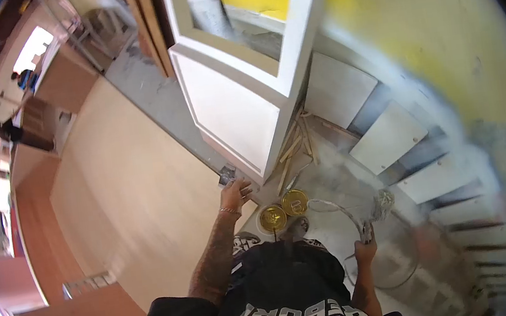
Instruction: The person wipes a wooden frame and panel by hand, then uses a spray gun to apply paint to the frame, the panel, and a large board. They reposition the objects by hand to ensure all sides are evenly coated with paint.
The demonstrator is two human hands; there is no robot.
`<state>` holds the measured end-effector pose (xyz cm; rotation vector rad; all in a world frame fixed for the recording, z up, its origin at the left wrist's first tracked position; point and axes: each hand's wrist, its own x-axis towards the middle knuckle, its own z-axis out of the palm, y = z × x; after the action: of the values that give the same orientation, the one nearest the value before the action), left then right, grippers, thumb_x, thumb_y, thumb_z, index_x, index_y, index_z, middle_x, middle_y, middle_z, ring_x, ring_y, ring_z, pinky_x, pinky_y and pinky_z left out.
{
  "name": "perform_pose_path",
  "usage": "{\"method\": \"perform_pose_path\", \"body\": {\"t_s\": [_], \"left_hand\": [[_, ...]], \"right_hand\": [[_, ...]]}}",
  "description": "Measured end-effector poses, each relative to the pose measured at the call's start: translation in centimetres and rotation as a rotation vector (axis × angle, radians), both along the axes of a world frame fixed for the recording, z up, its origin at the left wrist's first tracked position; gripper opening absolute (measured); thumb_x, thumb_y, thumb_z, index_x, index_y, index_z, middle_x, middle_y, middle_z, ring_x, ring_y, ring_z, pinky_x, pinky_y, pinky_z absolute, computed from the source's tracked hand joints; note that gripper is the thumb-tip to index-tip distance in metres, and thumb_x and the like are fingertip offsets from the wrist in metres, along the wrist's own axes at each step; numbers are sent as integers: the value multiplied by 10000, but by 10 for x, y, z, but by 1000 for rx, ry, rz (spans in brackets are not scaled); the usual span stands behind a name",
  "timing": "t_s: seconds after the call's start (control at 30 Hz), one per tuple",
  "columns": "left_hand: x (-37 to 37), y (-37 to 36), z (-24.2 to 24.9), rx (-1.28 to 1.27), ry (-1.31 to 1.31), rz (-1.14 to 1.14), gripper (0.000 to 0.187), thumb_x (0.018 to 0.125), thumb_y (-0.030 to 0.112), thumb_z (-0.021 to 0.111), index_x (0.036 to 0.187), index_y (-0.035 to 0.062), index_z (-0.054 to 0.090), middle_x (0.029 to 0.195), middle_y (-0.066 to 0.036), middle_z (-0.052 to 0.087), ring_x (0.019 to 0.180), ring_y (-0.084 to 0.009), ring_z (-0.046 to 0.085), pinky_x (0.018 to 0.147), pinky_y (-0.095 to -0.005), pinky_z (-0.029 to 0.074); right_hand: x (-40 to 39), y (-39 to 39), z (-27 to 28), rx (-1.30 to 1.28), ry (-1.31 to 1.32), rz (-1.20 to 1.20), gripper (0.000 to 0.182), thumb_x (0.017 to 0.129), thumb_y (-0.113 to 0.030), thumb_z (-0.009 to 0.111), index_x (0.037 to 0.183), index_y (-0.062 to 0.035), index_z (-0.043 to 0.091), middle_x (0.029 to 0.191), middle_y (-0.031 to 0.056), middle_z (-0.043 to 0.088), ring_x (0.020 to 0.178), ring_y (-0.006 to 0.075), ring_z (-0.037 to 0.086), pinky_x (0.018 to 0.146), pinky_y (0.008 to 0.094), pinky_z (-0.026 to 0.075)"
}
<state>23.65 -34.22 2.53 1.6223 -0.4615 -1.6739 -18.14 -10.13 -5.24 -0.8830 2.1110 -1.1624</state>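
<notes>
My left hand [236, 194] is held out with its fingers apart, near the corner of a large pale wooden panel [122, 174] and the lower corner of a white-painted cabinet [235, 116]. Just beyond its fingertips is a small dark grey object [226, 174]. Low on the right, my right hand [365, 250] is closed around the handle of a spray gun [366, 231], which has a hose [341, 208] attached. Two gold-coloured cans [272, 218] stand on the floor between my hands, close to my feet.
Several white panels [387, 137] lie in a row by the yellow-marked wall [416, 43]. Thin wooden sticks [293, 150] lie beside the cabinet's base. A hose loop [414, 258] rests on the floor at right. Two people [8, 131] are in the far left background.
</notes>
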Motion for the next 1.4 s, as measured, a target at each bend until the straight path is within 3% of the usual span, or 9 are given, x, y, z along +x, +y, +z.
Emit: {"method": "perform_pose_path", "body": {"t_s": [0.17, 0.27, 0.37, 0.47, 0.7, 0.77, 0.8, 0.9, 1.4], "left_hand": [[-39, -71, 15, -87, 71, -48, 384, 975, 261, 555, 1282, 33, 515, 1115, -115, 650, 864, -208, 624, 770, -342, 518], [-49, -111, 30, -180, -73, -171, 387, 977, 273, 561, 1274, 29, 524, 1078, -110, 671, 889, -212, 645, 757, -342, 527], [-46, -150, 28, -359, -281, -289, 344, 963, 244, 588, 1226, 24, 561, 1041, -101, 691, 891, -212, 665, 739, -336, 528], [-37, -183, 41, -1159, -948, -473, 313, 829, 86, 678, 1134, 53, 612, 1082, -122, 655, 1042, -312, 599, 874, -428, 484], [-29, -242, 63, -1618, -819, -899, 404, 853, 182, 676, 1226, 55, 591, 1282, -124, 590, 1234, -329, 510, 1054, -498, 364], [-29, -251, 55, -1629, -779, -1056, 451, 882, 258, 643, 1277, 58, 558, 1338, -129, 554, 1284, -330, 474, 1099, -517, 320], [-31, -254, 54, -1628, -785, -1116, 468, 878, 244, 647, 1295, 57, 545, 1358, -131, 538, 1292, -325, 464, 1100, -514, 318], [-33, -266, 46, -1654, -794, -1213, 496, 881, 251, 639, 1323, 58, 521, 1397, -136, 502, 1310, -321, 445, 1104, -512, 310], [82, -415, 42, -1719, -950, -1187, 459, 921, 292, 616, 1332, 103, 536, 1402, -74, 519, 1321, -273, 455, 1097, -464, 339]], "right_hand": [[21, -15, 41, 111, 155, 35, 750, 645, -16, 593, 1388, -19, 497, 1156, 189, 664, 1068, 285, 654, 917, 318, 483], [38, -34, 68, 224, -46, -51, 668, 709, -34, 634, 1365, -2, 512, 1091, 164, 678, 990, 253, 666, 909, 304, 479], [57, -58, 78, -156, 84, -98, 484, 826, -51, 648, 1295, 30, 562, 1075, 130, 690, 939, 199, 662, 885, 290, 481], [98, -100, 172, -107, -28, -233, 288, 922, -91, 630, 1172, 52, 634, 1047, 91, 703, 919, 168, 657, 862, 287, 484], [236, -207, 271, -34, -159, -322, 223, 940, -167, 654, 1021, 38, 690, 928, 77, 716, 875, 141, 647, 815, 283, 498], [269, -233, 272, -1, -161, -335, 237, 938, -190, 665, 1006, 35, 693, 913, 74, 716, 855, 136, 645, 797, 279, 501], [284, -245, 270, -43, -164, -357, 273, 942, -272, 659, 936, -2, 702, 726, 7, 584, 663, 94, 524, 622, 267, 402], [310, -265, 255, -42, -117, -389, 355, 947, -371, 650, 843, -35, 702, 523, -52, 450, 451, 54, 401, 435, 257, 297], [369, -346, 280, -74, -134, -322, 363, 943, -357, 654, 821, -15, 682, 554, -38, 495, 482, 54, 433, 454, 249, 320]]}}
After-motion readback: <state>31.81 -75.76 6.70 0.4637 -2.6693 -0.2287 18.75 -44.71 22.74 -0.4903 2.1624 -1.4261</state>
